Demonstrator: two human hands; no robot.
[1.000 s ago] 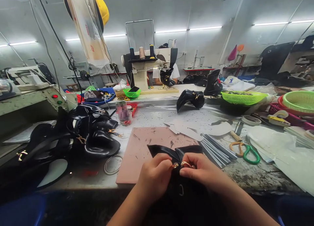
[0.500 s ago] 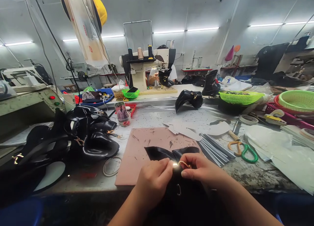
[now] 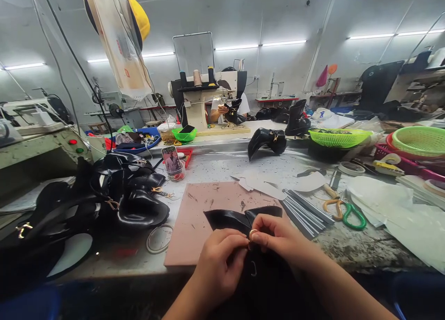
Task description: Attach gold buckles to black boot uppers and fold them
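Note:
Close together at the near edge of the pink board, both my hands are in a fingertip pinch. My right hand is closed on a small gold buckle. My left hand pinches right beside the buckle; what sits between its fingertips is too small to make out. Beneath and behind the hands is a black leather boot upper, its two flaps spread over the board and its lower part dark toward my body. A small metal loop shows on the dark part below my fingers.
Shiny black boot uppers with gold buckles are heaped at left. A phone leans on a cup. Grey strips, green-handled scissors and white sheets lie at right. Beyond a sewing machine, another person handles a black boot.
My left fingertips have turned down and come closer against the buckle, and the shiny spot between the hands is now covered. My right hand has shifted slightly left, still pinching the buckle.

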